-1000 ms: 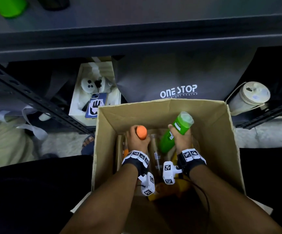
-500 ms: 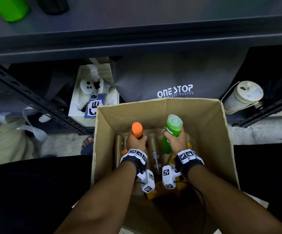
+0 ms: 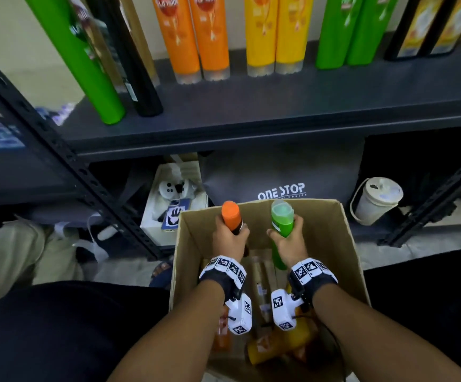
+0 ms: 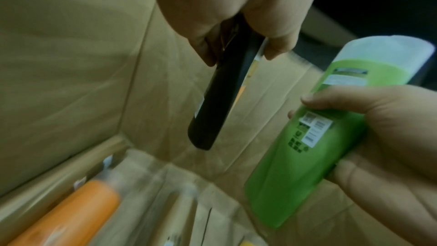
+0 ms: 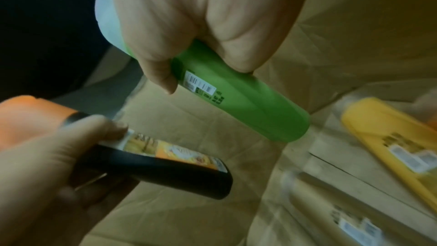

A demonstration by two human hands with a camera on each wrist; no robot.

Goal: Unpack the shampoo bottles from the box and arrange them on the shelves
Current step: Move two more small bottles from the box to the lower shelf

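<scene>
My left hand [image 3: 230, 238] grips a black shampoo bottle with an orange cap [image 3: 231, 218], held cap up inside the open cardboard box [image 3: 345, 244]. In the left wrist view its dark body [image 4: 217, 104] hangs below my curled fingers [image 4: 276, 51]. My right hand [image 3: 288, 239] grips a green bottle with a clear cap [image 3: 281, 219], also cap up, beside it. The right wrist view shows that green bottle [image 5: 238, 98] in my fist and the black one [image 5: 165, 164] to its left. Orange [image 4: 64, 216] and yellow [image 5: 390, 137] bottles lie on the box floor.
Above the box a dark shelf [image 3: 279, 106] carries standing bottles: green and black at the left, then orange, yellow, green and black pairs. Under it sit a grey "ONE STOP" bag [image 3: 281, 177], a white box with a phone [image 3: 174, 208] and a white lidded tub [image 3: 375, 199].
Both hands have lifted their bottles higher in the box, and the green bottle has come upright. My head has tilted up, bringing the stocked shelf into view.
</scene>
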